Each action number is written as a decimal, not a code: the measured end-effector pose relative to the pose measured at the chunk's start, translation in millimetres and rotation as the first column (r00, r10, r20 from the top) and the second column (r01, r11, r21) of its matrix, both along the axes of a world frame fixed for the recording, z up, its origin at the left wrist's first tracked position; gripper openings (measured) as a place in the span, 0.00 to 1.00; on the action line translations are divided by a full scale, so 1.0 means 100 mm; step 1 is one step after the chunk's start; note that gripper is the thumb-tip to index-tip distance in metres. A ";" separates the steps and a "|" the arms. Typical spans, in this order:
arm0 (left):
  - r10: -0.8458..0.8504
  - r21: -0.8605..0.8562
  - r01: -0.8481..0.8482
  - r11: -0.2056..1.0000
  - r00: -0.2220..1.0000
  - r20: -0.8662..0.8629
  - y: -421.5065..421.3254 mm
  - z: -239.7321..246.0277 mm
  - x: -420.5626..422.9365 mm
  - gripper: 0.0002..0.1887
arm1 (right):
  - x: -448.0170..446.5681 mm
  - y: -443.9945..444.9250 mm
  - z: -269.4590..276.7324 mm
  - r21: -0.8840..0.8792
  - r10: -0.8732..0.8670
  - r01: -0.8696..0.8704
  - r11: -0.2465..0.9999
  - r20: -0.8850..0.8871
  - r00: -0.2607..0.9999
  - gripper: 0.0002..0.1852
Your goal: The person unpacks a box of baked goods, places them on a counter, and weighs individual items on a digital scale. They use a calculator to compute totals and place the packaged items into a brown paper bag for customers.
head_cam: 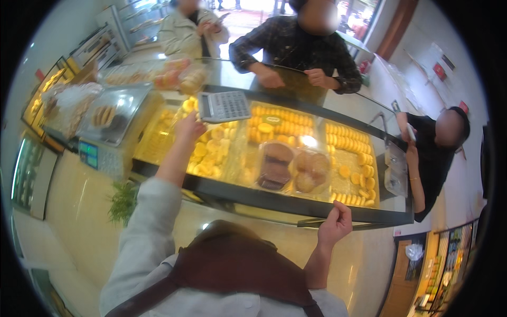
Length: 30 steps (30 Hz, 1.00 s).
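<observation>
My left hand [190,126] reaches over the glass-topped pastry case and grips the near left corner of a grey desktop calculator [224,107], which is tilted above the glass. At the case's front frame, my right hand [336,224] is raised with its fingers curled together; whether something thin is between them cannot be told. Two clear plastic packs, one of dark brown pastries [275,168] and one of round light brown pastries [311,170], lie on the glass between my hands. Rows of yellow round pastries [348,138] show inside the lit case.
A scale [101,156] with a steel tray [115,113] holding biscuits stands left, beside bagged goods [67,107]. A person in a checked shirt [293,47] and another in a light jacket [190,33] stand across the counter. A person in black [431,158] is at the right end, near clear containers [396,170].
</observation>
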<state>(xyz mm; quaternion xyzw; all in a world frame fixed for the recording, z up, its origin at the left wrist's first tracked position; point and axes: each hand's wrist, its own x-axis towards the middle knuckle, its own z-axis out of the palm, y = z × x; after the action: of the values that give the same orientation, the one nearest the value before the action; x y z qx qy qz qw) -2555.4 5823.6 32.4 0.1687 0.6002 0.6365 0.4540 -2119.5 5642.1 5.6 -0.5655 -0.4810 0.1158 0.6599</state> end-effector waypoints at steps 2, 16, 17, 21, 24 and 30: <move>-0.084 0.092 0.094 0.991 0.990 -0.110 -0.41 0.04 0.25 0.19 | 0.00 0.06 0.13 -0.002 -0.036 0.036 0.999 -0.019 0.999 0.06; 0.059 0.014 -0.255 0.967 0.168 -0.984 -1.44 1.79 -2.73 0.27 | -2.39 0.12 1.02 -0.007 0.846 -0.875 0.485 0.258 0.467 0.13; -0.011 -0.072 -0.247 0.966 0.238 -0.971 -1.45 1.70 -2.95 0.29 | -2.60 0.18 1.07 -0.022 0.871 -0.888 0.459 0.211 0.444 0.12; -0.021 -0.218 -0.225 0.950 0.650 -0.760 -1.43 1.35 -3.40 0.33 | -3.65 0.69 1.27 -0.098 0.949 -0.947 0.306 0.111 0.295 0.18; 0.007 -0.203 -0.159 0.966 0.803 -0.596 -1.46 1.22 -3.49 0.35 | -4.70 1.19 1.45 -0.137 0.886 -0.892 0.432 0.249 0.391 0.29; -0.109 -0.156 0.040 0.987 0.877 -0.467 -1.46 1.23 -3.54 0.33 | -5.82 1.74 1.70 -0.576 0.971 -0.782 0.237 0.174 0.167 0.42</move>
<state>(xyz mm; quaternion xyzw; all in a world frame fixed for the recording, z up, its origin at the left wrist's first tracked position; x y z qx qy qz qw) -2909.5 5678.0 155.6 0.3096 0.7297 0.5137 0.3284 -2701.2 5816.5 175.3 -0.2849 -0.8421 0.4149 0.1939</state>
